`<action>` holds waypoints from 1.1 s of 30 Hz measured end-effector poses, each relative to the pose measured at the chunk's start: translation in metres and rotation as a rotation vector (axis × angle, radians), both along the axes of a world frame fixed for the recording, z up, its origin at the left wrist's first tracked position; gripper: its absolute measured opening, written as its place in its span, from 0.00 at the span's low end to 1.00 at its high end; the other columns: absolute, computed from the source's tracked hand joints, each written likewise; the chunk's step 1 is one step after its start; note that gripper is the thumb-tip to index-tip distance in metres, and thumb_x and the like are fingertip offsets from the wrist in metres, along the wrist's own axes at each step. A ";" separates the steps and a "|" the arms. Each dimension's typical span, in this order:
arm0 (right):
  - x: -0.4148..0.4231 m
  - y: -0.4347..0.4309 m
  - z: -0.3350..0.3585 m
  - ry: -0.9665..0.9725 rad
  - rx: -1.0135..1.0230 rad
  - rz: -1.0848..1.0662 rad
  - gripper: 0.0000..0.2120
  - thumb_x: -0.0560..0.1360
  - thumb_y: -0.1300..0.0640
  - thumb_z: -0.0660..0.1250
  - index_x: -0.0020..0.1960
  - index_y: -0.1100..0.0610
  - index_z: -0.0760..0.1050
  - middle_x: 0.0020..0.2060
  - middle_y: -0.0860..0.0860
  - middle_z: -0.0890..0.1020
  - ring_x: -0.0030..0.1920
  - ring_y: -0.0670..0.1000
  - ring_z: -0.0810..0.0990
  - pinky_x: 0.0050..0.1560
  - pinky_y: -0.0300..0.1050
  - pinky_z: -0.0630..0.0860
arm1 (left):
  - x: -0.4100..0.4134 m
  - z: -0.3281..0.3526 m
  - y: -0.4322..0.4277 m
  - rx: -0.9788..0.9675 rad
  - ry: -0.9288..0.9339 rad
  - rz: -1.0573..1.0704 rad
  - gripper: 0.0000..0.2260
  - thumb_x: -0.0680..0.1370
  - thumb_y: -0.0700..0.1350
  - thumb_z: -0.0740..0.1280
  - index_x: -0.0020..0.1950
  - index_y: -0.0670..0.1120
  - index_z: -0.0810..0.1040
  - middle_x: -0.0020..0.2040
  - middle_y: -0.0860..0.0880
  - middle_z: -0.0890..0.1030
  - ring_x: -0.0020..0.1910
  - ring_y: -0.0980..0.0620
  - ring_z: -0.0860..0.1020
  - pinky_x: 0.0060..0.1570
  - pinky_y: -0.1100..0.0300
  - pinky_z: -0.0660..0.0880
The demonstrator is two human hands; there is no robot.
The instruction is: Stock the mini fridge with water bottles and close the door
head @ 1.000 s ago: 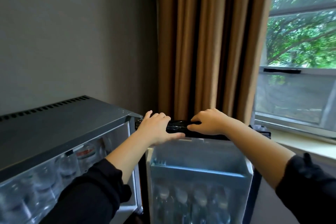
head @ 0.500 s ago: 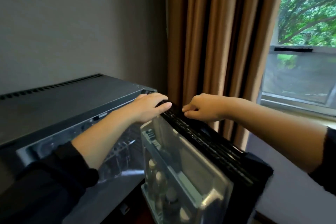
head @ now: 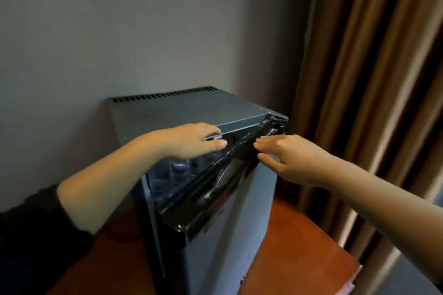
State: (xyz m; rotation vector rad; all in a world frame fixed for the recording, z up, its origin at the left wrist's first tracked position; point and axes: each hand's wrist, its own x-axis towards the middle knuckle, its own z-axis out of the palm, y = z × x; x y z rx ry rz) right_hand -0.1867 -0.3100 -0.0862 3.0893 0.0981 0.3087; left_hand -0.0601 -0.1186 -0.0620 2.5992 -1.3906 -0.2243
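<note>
On a reddish wooden cabinet top (head: 299,246), against a grey wall (head: 143,31) and beside brown curtains (head: 371,79), stands the dark mini fridge (head: 187,112), seen from the head camera. Its black-edged door (head: 215,189) is ajar, hinged at the far right corner, leaving a narrow wedge open at the near end. Through that gap show dim, rounded, bluish shapes, likely the water bottles (head: 167,172), too blurred to count.

The left hand (head: 189,141) lies flat on the fridge's front top edge, its fingers straight and close together, reaching over the gap toward the door. The right hand (head: 290,160) sits just outside the door, its fingers straight and slightly apart, thumb below them, with the fingertips (head: 257,145) touching the door's top edge. Neither hand curls round anything. A black sleeve (head: 31,235) covers the left forearm near the elbow.
</note>
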 end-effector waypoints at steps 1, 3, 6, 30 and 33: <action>0.005 0.003 -0.001 -0.006 -0.002 0.013 0.20 0.80 0.49 0.54 0.66 0.58 0.73 0.67 0.53 0.75 0.69 0.51 0.70 0.68 0.48 0.67 | 0.000 -0.001 0.008 0.022 -0.015 0.007 0.26 0.79 0.58 0.54 0.74 0.49 0.59 0.75 0.52 0.61 0.73 0.52 0.61 0.72 0.54 0.58; 0.017 0.008 -0.004 -0.019 0.007 0.022 0.19 0.80 0.49 0.54 0.64 0.59 0.73 0.63 0.54 0.77 0.65 0.52 0.73 0.65 0.49 0.70 | 0.002 -0.007 0.021 0.072 -0.054 0.037 0.29 0.79 0.59 0.54 0.76 0.49 0.52 0.78 0.52 0.51 0.76 0.54 0.51 0.75 0.55 0.50; 0.038 0.010 -0.009 -0.055 -0.017 0.040 0.19 0.80 0.49 0.54 0.64 0.59 0.72 0.63 0.54 0.77 0.64 0.53 0.74 0.64 0.51 0.71 | 0.006 -0.020 0.035 0.126 -0.121 0.110 0.33 0.78 0.61 0.53 0.77 0.51 0.43 0.78 0.53 0.41 0.76 0.56 0.39 0.74 0.55 0.41; 0.146 -0.032 -0.010 -0.191 0.336 0.491 0.21 0.78 0.50 0.53 0.67 0.52 0.72 0.66 0.47 0.76 0.67 0.48 0.73 0.67 0.42 0.68 | 0.042 -0.011 0.018 -0.237 -0.187 0.382 0.24 0.77 0.60 0.55 0.73 0.55 0.61 0.71 0.57 0.65 0.72 0.58 0.62 0.71 0.58 0.60; 0.157 -0.041 0.020 -0.215 0.312 0.460 0.15 0.79 0.53 0.57 0.64 0.50 0.75 0.61 0.47 0.79 0.62 0.51 0.77 0.62 0.50 0.72 | 0.044 0.015 0.008 -0.388 -0.221 0.394 0.17 0.77 0.56 0.60 0.65 0.53 0.72 0.54 0.61 0.76 0.56 0.65 0.75 0.60 0.61 0.72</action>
